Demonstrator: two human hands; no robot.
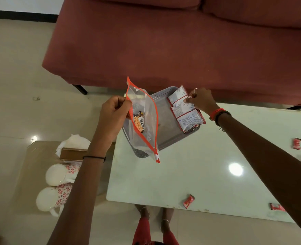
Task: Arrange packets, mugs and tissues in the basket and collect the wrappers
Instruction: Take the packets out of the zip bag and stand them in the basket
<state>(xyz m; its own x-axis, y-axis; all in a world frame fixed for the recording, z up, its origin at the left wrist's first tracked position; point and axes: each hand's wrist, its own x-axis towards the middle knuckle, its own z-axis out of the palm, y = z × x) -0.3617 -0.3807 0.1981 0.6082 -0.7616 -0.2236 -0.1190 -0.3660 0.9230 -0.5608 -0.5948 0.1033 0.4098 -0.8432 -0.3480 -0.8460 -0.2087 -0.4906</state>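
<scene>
Left hand fingers curled tight, pinching rim of clear zip pouch with orange edge; pouch hangs open above grey basket, peanut packet inside it just beside knuckles. Right hand fingertips pinched on top white-red packet of row lying along basket's far side. Basket sits at white table corner. Red wrappers scattered near table's front edge. Two mugs and tissues on low stand, left.
</scene>
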